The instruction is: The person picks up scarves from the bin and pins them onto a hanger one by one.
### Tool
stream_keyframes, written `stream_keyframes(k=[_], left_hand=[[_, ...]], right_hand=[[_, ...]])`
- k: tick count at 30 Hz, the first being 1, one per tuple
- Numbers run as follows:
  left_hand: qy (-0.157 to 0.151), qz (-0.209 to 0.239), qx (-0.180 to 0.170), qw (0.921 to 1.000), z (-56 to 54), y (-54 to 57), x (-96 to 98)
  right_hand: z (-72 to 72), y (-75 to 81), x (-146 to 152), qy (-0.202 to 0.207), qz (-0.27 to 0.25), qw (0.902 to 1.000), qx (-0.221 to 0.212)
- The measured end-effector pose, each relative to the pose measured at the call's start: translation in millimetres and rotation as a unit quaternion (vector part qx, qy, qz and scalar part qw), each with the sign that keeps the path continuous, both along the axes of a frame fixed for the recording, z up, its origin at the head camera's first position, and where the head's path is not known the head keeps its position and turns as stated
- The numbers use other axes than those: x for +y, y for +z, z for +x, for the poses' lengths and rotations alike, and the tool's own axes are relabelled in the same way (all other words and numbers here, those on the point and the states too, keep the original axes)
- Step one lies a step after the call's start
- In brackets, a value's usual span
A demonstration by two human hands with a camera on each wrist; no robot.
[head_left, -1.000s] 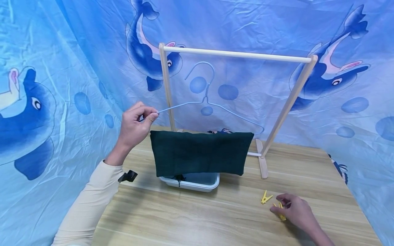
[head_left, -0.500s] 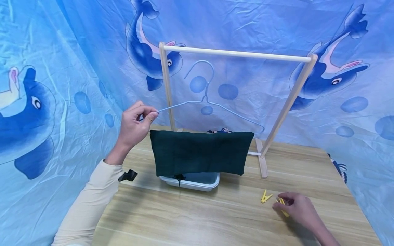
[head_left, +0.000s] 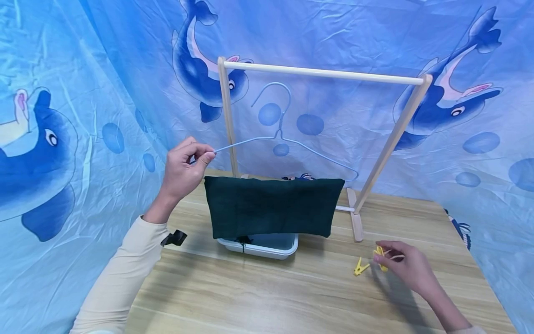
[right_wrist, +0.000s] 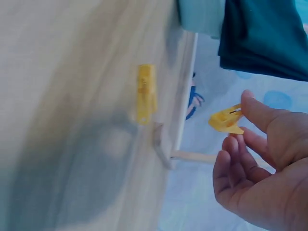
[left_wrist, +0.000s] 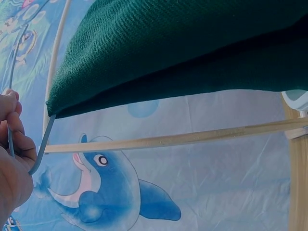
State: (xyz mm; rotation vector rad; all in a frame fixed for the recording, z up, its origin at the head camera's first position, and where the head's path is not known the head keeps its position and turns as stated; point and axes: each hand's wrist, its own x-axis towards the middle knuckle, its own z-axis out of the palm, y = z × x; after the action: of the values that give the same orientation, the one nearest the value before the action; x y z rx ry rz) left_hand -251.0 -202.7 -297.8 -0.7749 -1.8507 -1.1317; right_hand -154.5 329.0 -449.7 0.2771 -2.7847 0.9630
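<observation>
My left hand (head_left: 185, 167) grips the left end of a light blue wire hanger (head_left: 308, 149), its hook pointing up. Over the hanger's lower bar drapes a folded dark green cloth (head_left: 273, 208); in the left wrist view the cloth (left_wrist: 159, 53) hangs in two layers. Thumb and finger of my right hand (head_left: 406, 266) pinch a yellow clothespin (head_left: 380, 260), raised over the table at the right. In the right wrist view that clothespin (right_wrist: 226, 119) sits at the fingertips. A second yellow clothespin (head_left: 360, 267) lies on the table just left of the right hand.
A wooden rack with a white top rod (head_left: 321, 73) stands behind the hanger. Partly hidden under the cloth is a white basin (head_left: 267, 252) with a dark stringy thing at its rim. Blue dolphin-printed sheets (head_left: 342, 28) enclose the wooden table (head_left: 258, 297).
My right hand has picked the clothespin up off the table and lifted it, moving slightly away from me. The left hand, hanger and cloth have stayed in place.
</observation>
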Motion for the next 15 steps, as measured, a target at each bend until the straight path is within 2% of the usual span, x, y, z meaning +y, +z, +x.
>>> stream_keyframes(k=[4,6,10,15], left_hand=[[0.003,-0.007,0.001,1.0000,1.0,0.4,0.2],[0.003,-0.011,0.001,0.9999,1.8,0.7,0.4],[0.001,-0.005,-0.001,1.0000,2.4,0.9,1.5],[0.006,-0.003,-0.004,1.0000,1.8,-0.4,0.8]], right_hand=[[-7.4,11.3,-7.5,0.004,-0.008,0.9984,0.056],[-10.1,17.6,-12.0,0.000,-0.005,0.9975,0.070],[-15.3,30.1,-21.9,-0.009,-0.002,0.9967,0.080],[-22.3,46.9,-35.0,0.006,-0.035,0.9955,0.088]])
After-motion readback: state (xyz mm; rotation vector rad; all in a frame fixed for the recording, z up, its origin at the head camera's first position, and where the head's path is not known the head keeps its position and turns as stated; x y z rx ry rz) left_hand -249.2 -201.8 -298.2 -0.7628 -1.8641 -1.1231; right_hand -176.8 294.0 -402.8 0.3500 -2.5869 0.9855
